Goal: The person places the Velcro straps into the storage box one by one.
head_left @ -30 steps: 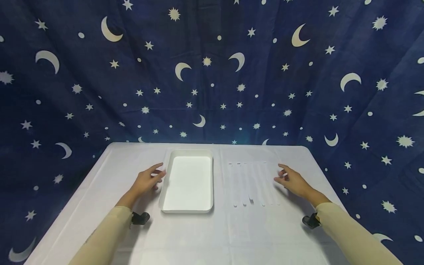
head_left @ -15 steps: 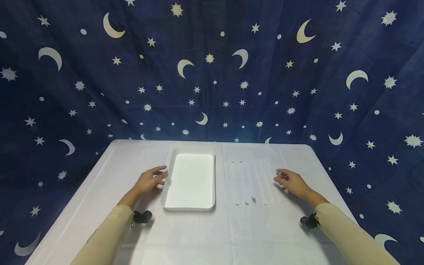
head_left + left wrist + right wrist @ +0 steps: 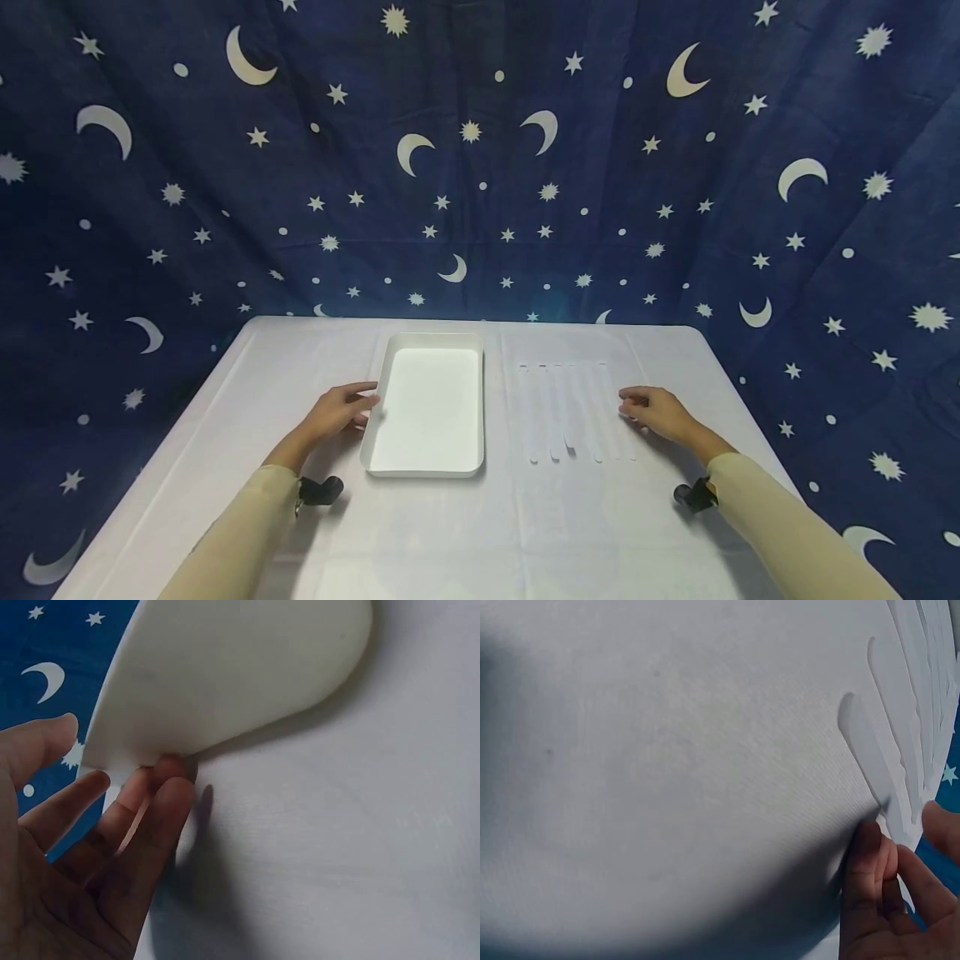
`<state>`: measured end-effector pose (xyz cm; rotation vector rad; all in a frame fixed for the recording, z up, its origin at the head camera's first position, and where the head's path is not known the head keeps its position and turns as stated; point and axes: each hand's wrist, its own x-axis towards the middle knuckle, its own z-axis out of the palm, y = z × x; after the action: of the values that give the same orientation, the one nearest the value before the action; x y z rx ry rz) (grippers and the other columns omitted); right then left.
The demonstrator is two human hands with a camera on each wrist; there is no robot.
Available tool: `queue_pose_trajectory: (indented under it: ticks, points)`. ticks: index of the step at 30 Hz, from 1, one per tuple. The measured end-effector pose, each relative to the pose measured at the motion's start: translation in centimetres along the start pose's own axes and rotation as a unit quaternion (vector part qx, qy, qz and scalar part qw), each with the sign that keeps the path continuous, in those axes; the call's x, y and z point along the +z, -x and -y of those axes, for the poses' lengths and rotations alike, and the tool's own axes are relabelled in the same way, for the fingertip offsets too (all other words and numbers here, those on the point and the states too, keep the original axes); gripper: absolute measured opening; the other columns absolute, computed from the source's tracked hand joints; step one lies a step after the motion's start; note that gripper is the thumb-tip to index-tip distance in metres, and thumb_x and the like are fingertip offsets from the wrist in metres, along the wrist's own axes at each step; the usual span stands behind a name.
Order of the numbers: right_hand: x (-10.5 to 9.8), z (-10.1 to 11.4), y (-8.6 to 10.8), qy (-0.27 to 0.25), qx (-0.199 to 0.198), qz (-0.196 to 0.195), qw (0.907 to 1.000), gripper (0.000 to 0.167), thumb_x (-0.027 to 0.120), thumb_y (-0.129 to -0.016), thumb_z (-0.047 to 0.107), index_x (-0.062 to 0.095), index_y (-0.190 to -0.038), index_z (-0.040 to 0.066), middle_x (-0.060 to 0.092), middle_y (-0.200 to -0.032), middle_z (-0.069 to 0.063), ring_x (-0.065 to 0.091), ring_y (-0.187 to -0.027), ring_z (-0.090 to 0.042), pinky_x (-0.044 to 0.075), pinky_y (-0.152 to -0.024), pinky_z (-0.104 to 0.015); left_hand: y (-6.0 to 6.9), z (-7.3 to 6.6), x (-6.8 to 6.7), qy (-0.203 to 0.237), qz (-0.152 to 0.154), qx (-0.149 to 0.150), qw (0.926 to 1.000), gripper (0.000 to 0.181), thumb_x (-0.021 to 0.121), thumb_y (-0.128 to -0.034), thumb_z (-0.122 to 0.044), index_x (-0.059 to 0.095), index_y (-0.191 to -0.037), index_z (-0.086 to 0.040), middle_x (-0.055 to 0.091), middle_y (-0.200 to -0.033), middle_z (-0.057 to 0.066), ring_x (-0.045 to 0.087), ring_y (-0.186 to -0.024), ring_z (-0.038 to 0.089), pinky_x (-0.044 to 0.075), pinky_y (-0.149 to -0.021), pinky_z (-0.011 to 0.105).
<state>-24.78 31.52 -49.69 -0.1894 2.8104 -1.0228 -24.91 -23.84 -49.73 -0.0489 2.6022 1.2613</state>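
Note:
A white rectangular tray (image 3: 427, 408) lies on the white-covered table. My left hand (image 3: 335, 412) is at its left side, fingertips touching the tray wall (image 3: 225, 682) in the left wrist view; those fingers (image 3: 169, 814) are loosely bent and not wrapped round it. Several thin white strips (image 3: 572, 408) lie side by side right of the tray, some with near ends curling up. My right hand (image 3: 660, 413) is just right of the strips, fingers relaxed. In the right wrist view its fingertips are beside the outermost strip (image 3: 866, 742); whether they touch it I cannot tell.
The white tablecloth (image 3: 442, 533) spreads in front of the tray and strips. Behind the table's far edge hangs a dark blue curtain (image 3: 480, 217) with moons and stars. Each wrist carries a small black camera.
My left fingertips have come down against the tray's left edge. My right hand has shifted slightly nearer to me, with its fingers drawn closer together. The head view has moved a little.

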Motion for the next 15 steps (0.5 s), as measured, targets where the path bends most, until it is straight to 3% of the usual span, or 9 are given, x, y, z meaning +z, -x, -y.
queue_pose_trajectory:
  ticks: [6,15]
  points:
    - [-0.3,0.5,-0.2,0.001,0.011,0.015,0.9998,0.041,0.066,-0.093,0.013,0.059,-0.125,-0.011,0.069,-0.101,-0.015,0.062,-0.077,-0.015,0.054,-0.064,-0.024,0.1,0.3,0.0,0.022,0.005,-0.008,0.9997,0.061,0.06,-0.097,-0.036,0.045,-0.145,-0.001,0.058,-0.131,0.03,0.072,-0.078,0.018,0.061,-0.072,0.033]
    - [-0.7,1.1,-0.8,0.005,0.06,0.03,0.9977,0.046,0.073,-0.087,0.015,0.061,-0.123,-0.01,0.067,-0.101,-0.015,0.061,-0.081,-0.017,0.056,-0.07,-0.029,0.1,0.6,0.2,0.05,0.009,-0.013,0.9986,0.061,0.062,-0.0959,-0.035,0.045,-0.146,-0.004,0.059,-0.129,0.028,0.068,-0.077,0.016,0.061,-0.07,0.031]
